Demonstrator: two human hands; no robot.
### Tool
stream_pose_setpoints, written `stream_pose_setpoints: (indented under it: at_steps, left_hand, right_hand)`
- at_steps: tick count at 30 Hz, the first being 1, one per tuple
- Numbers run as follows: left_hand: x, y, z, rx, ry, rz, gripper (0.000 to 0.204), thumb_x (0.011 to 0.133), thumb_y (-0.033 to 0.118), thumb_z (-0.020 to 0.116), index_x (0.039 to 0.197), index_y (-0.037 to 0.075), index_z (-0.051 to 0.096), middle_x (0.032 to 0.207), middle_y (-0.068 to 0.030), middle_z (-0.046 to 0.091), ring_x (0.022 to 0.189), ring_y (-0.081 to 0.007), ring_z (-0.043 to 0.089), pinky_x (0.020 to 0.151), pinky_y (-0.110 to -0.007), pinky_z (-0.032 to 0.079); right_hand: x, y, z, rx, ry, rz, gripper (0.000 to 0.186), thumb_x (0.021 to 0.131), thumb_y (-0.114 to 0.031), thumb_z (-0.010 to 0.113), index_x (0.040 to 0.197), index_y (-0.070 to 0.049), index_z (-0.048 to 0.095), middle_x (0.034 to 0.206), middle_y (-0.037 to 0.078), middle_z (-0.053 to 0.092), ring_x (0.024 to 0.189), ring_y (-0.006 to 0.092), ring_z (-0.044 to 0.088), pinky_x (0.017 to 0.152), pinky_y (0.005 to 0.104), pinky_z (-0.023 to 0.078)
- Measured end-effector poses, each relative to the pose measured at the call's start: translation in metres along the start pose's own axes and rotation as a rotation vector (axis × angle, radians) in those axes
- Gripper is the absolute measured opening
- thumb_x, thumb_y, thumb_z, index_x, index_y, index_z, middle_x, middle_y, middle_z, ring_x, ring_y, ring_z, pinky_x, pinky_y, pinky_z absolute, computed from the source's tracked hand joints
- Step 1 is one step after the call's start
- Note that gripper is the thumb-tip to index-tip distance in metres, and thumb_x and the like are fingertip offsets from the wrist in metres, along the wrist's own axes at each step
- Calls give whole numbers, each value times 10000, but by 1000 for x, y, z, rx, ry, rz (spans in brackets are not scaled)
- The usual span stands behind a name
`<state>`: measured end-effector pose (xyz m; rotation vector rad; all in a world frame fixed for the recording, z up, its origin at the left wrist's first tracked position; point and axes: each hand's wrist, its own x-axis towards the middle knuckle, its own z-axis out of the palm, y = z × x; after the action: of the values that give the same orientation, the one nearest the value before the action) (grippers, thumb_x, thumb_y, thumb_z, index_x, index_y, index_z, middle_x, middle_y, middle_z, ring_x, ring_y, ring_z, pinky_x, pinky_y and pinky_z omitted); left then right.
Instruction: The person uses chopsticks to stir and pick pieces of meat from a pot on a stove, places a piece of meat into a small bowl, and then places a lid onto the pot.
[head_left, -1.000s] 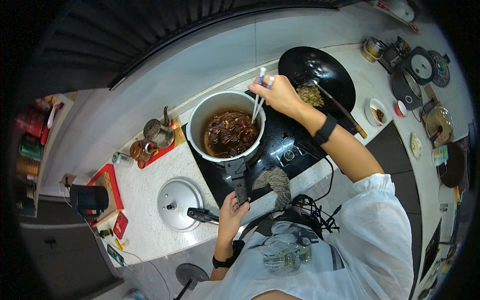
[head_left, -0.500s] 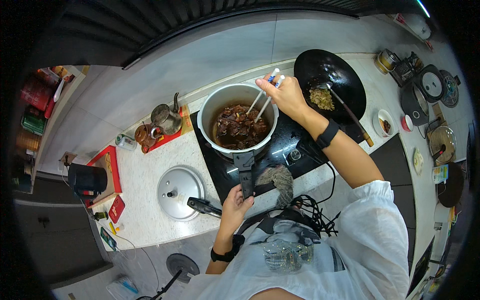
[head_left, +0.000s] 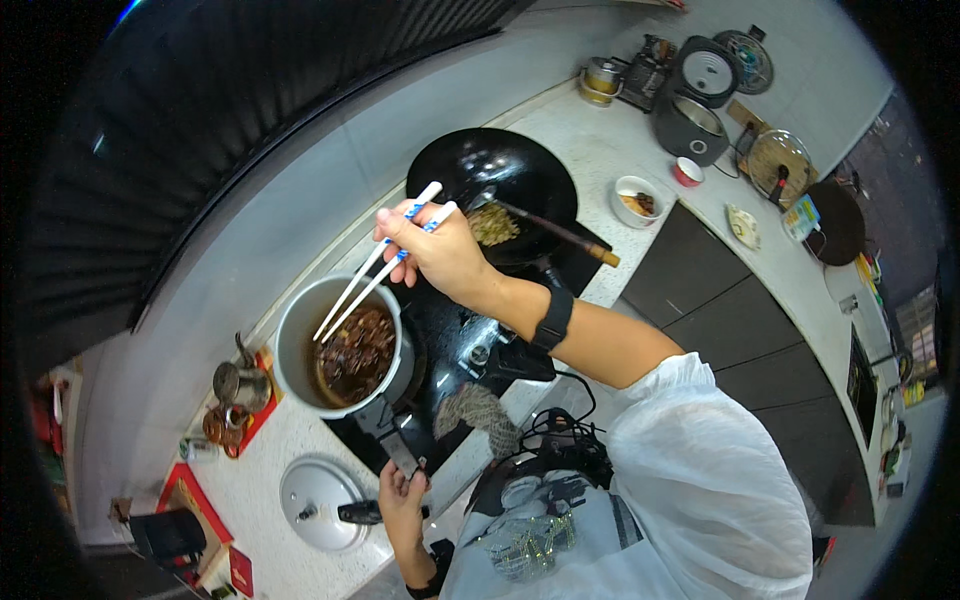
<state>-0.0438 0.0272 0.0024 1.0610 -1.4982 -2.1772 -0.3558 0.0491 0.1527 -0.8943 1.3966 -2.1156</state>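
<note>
My right hand [head_left: 440,252] is closed round a pair of white chopsticks [head_left: 366,290] with blue-patterned ends. Their tips hang over the far inner side of a grey metal pot [head_left: 283,340], above dark brown stewed chunks [head_left: 358,345] in sauce. Nothing shows between the tips. My left hand [head_left: 403,505] grips the end of the pot's black handle [head_left: 387,428]. The pot stands on a black glass cooktop [head_left: 450,340]. Beside my left hand lies a round silver lid [head_left: 320,500] with its own black handle.
A black wok [head_left: 490,160] holding chopped food and a wooden-handled ladle [head_left: 560,232] stands right of the pot. A grey cloth [head_left: 478,415] lies at the cooktop's front edge. Further right are a white bowl [head_left: 636,202] and an open rice cooker [head_left: 690,130]. A kettle [head_left: 242,386] stands left.
The view has swung toward the right side of the kitchen. My right hand has lifted the chopsticks out of the food. My left hand keeps its hold on the pot handle.
</note>
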Motion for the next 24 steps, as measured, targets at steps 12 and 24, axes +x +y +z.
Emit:
stream_pose_setpoints:
  at_steps: [12,24]
  left_hand:
    - [-21,16,-9,208,588,237,422,878,185,583,1242,31,433,964,-69,531,735,-134,555,622,-242,469]
    - [-41,13,164,241,793,351,426,873,186,591,1242,41,436,974,-54,562,740,-103,537,620,-210,454]
  right_hand:
    - [-71,-102,-274,109,568,-269,287,925,-276,524,895,4,575,692,82,575,567,170,622,446,250,502]
    - [-118,-11,-555,-847,626,-256,158,887,-166,568,908,-21,627,868,87,600,772,204,612,663,301,485]
